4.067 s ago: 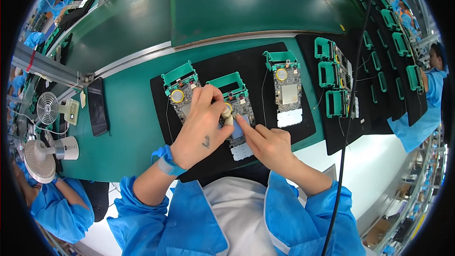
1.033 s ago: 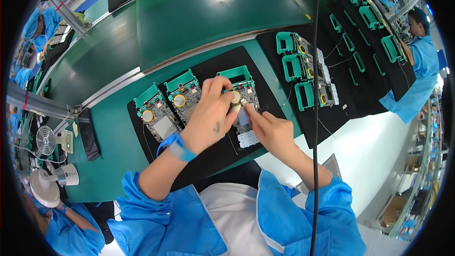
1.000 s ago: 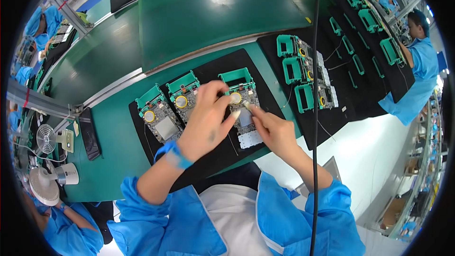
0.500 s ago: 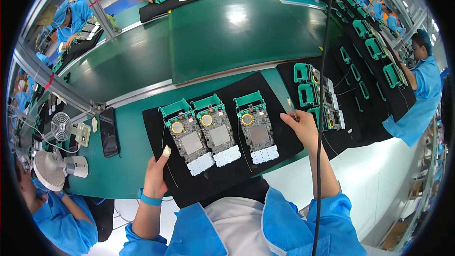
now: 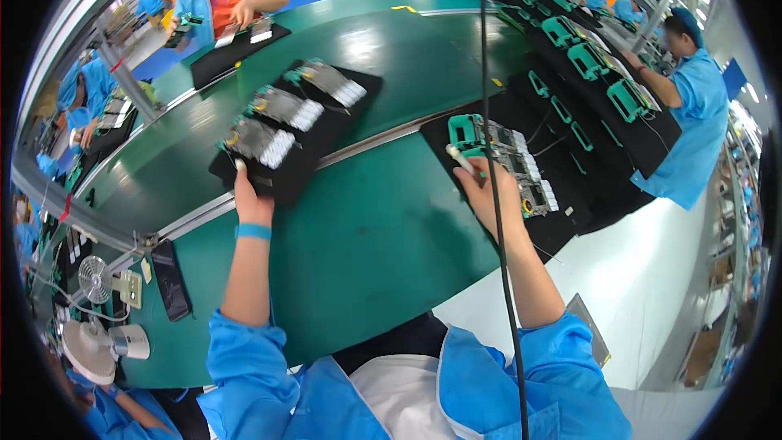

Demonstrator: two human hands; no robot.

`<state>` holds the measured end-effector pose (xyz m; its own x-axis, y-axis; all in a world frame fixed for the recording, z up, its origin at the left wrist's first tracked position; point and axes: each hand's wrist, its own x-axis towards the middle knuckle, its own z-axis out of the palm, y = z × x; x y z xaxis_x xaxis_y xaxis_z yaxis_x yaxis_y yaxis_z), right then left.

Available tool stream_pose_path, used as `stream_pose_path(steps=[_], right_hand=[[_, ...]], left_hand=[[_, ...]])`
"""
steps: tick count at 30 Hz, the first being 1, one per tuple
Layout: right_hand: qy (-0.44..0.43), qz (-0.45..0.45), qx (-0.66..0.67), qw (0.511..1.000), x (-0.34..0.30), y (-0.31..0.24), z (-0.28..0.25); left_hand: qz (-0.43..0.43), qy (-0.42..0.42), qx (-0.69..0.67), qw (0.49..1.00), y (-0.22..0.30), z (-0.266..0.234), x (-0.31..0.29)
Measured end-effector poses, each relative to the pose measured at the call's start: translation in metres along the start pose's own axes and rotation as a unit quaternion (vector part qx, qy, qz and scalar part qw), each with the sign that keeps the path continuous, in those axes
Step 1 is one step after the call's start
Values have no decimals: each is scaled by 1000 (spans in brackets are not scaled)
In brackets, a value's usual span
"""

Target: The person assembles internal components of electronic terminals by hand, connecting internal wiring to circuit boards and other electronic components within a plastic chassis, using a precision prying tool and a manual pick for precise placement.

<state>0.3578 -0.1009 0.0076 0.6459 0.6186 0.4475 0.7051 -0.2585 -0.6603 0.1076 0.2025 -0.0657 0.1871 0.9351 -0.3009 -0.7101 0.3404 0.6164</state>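
My left hand (image 5: pixel 255 202), a pale cover on its thumb tip, grips the near edge of a black mat (image 5: pixel 305 167). Three circuit boards lie on that mat, the middle one (image 5: pixel 285 107) between two others, each with a pale strip at one end. The mat rests slanted on the green conveyor belt (image 5: pixel 391 57). My right hand (image 5: pixel 497 200) is closed around a short, whitish, pen-like tool (image 5: pixel 463 160); its exact kind is unclear. It hovers by a second black mat (image 5: pixel 562 216), where boards in green frames (image 5: pixel 466 132) lie, partly covered by the hand.
A black cable (image 5: pixel 494 114) hangs down in front of my right hand. On the left of the green table (image 5: pixel 358 253) are a phone (image 5: pixel 170 281) and small fans (image 5: pixel 90 350). Across the belt a person (image 5: pixel 232 0) handles boards; another (image 5: pixel 688 106) stands at right.
The mat with three boards has moved forward from the table in front of me onto the belt, with my left hand at its edge. My right hand has shifted slightly left.
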Motion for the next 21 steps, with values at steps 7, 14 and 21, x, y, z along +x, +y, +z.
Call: stream_pose_path(steps=[7,14,21], right_hand=[[155,133,-433,878,-19,131,-111],[101,154,-470,863,-34,188,-128],[-376,316,-105,865,-72,137,-164]], left_hand=[[155,-2,452,879,-54,63,-54],[-387,-402,413,719,-104,44,-223],[-125,-358,505,775,-111,33,-227]])
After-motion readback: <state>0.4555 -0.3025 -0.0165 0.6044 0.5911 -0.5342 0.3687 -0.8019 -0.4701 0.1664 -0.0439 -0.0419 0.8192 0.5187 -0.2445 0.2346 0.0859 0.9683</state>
